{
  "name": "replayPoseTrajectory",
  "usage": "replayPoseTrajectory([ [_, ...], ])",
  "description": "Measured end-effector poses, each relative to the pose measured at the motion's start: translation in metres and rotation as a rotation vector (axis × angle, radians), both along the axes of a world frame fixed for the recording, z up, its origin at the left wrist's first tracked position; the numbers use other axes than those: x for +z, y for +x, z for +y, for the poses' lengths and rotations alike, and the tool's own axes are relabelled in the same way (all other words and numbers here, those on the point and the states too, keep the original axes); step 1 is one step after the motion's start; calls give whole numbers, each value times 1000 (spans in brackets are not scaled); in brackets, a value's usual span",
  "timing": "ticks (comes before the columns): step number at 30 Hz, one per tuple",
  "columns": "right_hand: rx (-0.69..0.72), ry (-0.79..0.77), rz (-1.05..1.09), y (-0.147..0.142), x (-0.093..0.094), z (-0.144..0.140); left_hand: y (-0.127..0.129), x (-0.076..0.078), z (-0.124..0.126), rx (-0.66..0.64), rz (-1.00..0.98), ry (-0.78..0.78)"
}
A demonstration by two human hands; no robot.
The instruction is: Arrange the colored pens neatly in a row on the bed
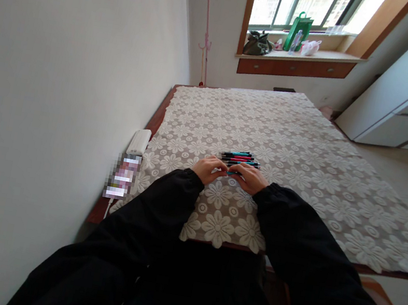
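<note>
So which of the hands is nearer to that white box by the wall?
Left. The left hand lies on the lace cloth, to the right of the white box. The right hand sits farther right, beyond the left, below the pens.

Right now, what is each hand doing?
Left hand: fingers curled on one end of a blue pen.
Right hand: fingers curled on the same pen's other end, just in front of the pile of pens.

Pens (240,159) block ahead; cloth (306,155) open right, wall (64,70) left
</note>
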State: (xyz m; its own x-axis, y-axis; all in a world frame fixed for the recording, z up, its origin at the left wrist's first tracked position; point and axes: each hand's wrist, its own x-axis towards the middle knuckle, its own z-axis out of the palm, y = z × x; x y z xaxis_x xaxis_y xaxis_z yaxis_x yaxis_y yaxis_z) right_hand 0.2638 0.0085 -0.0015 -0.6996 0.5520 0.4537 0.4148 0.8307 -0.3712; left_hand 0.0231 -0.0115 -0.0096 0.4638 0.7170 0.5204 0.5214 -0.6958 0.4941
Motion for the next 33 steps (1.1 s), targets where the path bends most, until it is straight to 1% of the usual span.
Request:
replayPoseTrajectory([
  [6, 18, -12, 4, -1, -1, 0, 0, -1, 0, -10, -21, -2],
  [12, 41, 4, 51, -2, -2, 0, 0, -1, -1, 58, 47, -59],
  [16, 36, -11, 64, -3, -2, -1, 0, -1, 0, 49, 70, -28],
  [20, 24, 1, 52, -3, -3, -1, 1, 1, -2, 41, 42, 3],
  [24, 2, 29, 36, -2, -3, 0, 1, 4, -5, 31, 3, 41],
  [29, -33, 84, 36, 0, -4, 2, 3, 8, -7, 71, -33, 92],
  [33, -24, 111, 39, 0, -5, 4, 3, 9, -8, 61, -46, 123],
])
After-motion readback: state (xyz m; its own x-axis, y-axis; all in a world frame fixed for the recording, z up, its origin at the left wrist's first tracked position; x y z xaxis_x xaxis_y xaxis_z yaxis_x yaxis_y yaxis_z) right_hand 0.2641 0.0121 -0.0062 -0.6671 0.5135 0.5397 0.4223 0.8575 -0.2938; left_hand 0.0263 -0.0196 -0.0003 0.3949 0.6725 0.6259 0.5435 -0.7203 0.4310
